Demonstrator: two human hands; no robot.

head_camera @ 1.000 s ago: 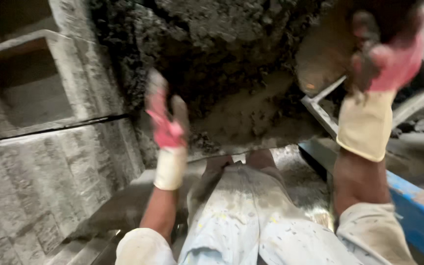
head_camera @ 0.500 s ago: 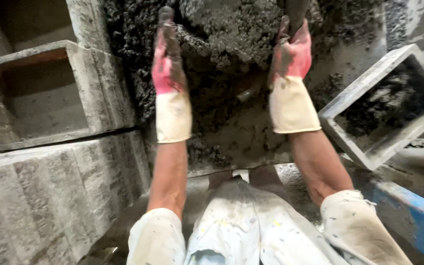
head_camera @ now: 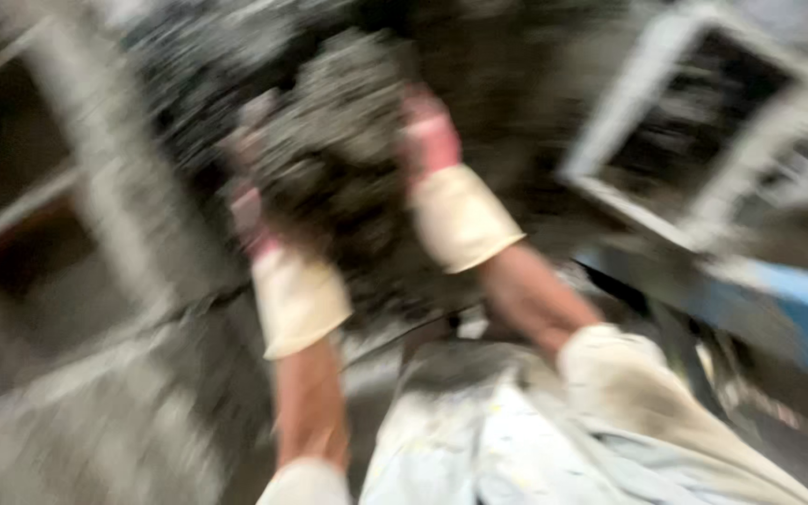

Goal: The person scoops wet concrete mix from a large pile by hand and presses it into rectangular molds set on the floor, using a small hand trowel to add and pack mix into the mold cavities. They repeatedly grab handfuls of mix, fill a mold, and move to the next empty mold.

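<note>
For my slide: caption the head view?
Gloved left hand and right hand lift a clump of wet grey mix.

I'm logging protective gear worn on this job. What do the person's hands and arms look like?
The picture is blurred. Both the left hand and right hand wear pink gloves with long cream cuffs, smeared with grey mix. The forearms are bare, and pale, stained sleeves are rolled up near the elbows.

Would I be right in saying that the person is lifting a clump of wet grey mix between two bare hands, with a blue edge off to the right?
Not quite: the hands are gloved, not bare. The head view shows the left hand and right hand in pink gloves with cream cuffs, pressed on either side of the grey clump. The blue edge is on the right.
</note>
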